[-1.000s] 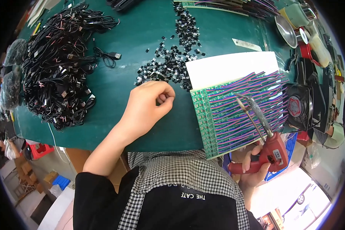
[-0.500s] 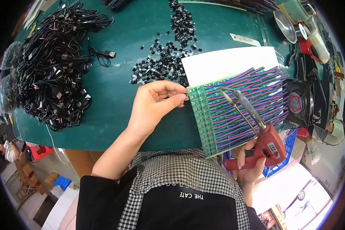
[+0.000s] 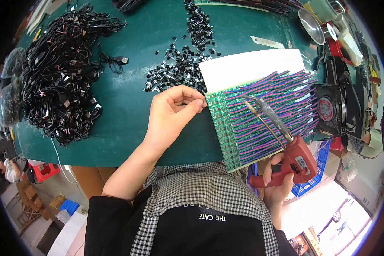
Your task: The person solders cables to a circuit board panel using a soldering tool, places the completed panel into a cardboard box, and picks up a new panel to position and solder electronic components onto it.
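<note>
My left hand (image 3: pixel 171 112) is closed in a pinch, thumb against fingertips, at the upper left corner of a green circuit board panel (image 3: pixel 221 128). Whatever the fingertips hold is too small to make out. Rows of red, blue and dark wires (image 3: pixel 269 111) run rightward from the panel. My right hand (image 3: pixel 278 181) grips a red soldering gun (image 3: pixel 301 160) by its handle, pointing up and left. Its tip (image 3: pixel 248 104) hovers over the wires. Beyond the left hand lies a loose pile of small black connectors (image 3: pixel 179 70) with metal pins.
A white sheet (image 3: pixel 251 68) lies beyond the panel. To the left is a heap of black USB cables (image 3: pixel 62 77), with one single cable (image 3: pixel 113 62) beside it. A small fan (image 3: pixel 330 112) stands at the panel's right; a metal ruler (image 3: pixel 266 42) lies farther back.
The view has shifted slightly, and the panel appears a little higher and to the left. My left fingertips stay at the panel's corner; the soldering gun is held almost the same.
</note>
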A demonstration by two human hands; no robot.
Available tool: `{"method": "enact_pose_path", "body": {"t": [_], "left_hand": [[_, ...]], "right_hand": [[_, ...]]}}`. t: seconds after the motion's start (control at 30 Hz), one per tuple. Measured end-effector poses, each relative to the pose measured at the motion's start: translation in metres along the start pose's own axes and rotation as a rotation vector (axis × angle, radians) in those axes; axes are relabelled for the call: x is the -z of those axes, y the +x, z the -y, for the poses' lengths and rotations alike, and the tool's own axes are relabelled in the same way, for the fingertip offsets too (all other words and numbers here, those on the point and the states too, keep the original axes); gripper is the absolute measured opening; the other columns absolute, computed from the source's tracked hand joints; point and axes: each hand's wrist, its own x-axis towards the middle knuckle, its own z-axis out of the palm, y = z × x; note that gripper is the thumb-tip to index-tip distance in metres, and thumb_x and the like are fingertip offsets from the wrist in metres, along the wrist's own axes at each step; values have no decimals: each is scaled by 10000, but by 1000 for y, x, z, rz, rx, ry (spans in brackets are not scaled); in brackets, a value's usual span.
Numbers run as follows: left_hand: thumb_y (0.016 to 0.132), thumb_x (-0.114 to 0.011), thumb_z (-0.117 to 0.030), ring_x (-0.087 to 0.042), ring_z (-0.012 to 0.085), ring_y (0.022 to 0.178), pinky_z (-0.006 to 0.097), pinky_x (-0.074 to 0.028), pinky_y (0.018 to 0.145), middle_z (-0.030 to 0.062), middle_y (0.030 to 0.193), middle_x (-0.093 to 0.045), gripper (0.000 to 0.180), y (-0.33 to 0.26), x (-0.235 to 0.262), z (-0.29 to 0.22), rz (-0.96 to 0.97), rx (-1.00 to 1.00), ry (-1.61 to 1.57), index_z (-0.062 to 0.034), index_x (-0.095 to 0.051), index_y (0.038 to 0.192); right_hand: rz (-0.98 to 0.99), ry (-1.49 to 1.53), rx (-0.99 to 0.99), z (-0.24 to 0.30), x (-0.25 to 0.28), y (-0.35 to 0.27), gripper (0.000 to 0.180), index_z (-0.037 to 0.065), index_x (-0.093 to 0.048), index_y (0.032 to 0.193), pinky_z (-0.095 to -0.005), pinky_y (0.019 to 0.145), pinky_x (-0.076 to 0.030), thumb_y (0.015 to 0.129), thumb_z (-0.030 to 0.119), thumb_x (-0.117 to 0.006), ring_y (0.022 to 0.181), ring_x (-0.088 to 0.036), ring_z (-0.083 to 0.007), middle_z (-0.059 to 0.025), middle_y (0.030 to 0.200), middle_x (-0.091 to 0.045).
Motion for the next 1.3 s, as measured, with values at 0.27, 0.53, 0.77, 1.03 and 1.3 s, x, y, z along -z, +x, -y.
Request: {"method": "enact_pose_path", "body": {"t": [0.27,0.53,0.77,1.03,1.3], "left_hand": [[793,-571,68,-593,97,780,223,-496,702,57,808,-596,105,5,-9,-7,-96,-63,219,15,-525,872],[780,-545,85,-515,67,712,209,-454,613,13,763,-506,139,6,-18,-5,-122,-56,285,-14,-459,826],[795,-527,78,-477,30,733,159,-415,617,-1,789,-475,158,11,-14,-3,-57,-37,203,-41,-433,838],[777,-486,112,-475,49,703,203,-429,620,15,760,-453,167,10,-15,-6,-54,-8,187,-25,-412,836],[779,-494,106,-472,43,710,190,-419,628,9,767,-464,166,10,-14,-4,-51,-15,166,-33,-415,825]], "right_hand": [[20,-98,12,3,-11,5,790,-45,-352,1230,-227,422,-408,735,472,-687,485,-508,-152,-177,892,-565],[72,-115,-88,1,-17,14,757,-38,-414,1189,-244,451,-417,722,488,-694,518,-519,-151,-157,924,-571],[208,-225,-159,-4,-7,8,777,-24,-395,1238,-247,488,-430,728,481,-692,552,-537,-154,-142,994,-587],[277,-340,-80,-9,-2,10,828,-49,-346,1275,-230,511,-435,712,417,-734,601,-573,-153,-121,862,-607],[291,-390,-65,-13,3,6,818,-53,-322,1303,-235,528,-441,745,402,-708,568,-573,-155,-111,745,-597]]}}
